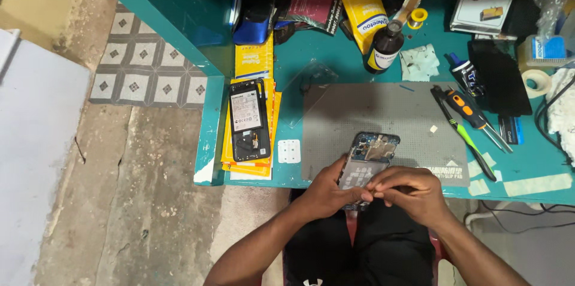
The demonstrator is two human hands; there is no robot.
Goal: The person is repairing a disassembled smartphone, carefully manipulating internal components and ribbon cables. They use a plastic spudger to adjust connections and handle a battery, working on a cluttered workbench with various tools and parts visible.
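Observation:
An opened phone [370, 157] with its back off, battery and circuit board showing, is held over the near edge of a grey work mat [383, 112]. My left hand [326, 193] grips its lower left side from beneath. My right hand [407, 189] rests on the phone's lower end, fingertips pinched together on the battery area. What the fingers pinch is too small to tell. A second opened phone [249, 119] lies face down on a stack of yellow packets [254, 61] at the left of the teal table [311, 76].
Screwdrivers [470, 115] and a green-handled tool [473, 148] lie right of the mat. A dark bottle [384, 47], a solder spool [417, 17], a black phone [500, 76], a tape roll [537, 82] and packets crowd the back. The table's left edge drops to the tiled floor [144, 64].

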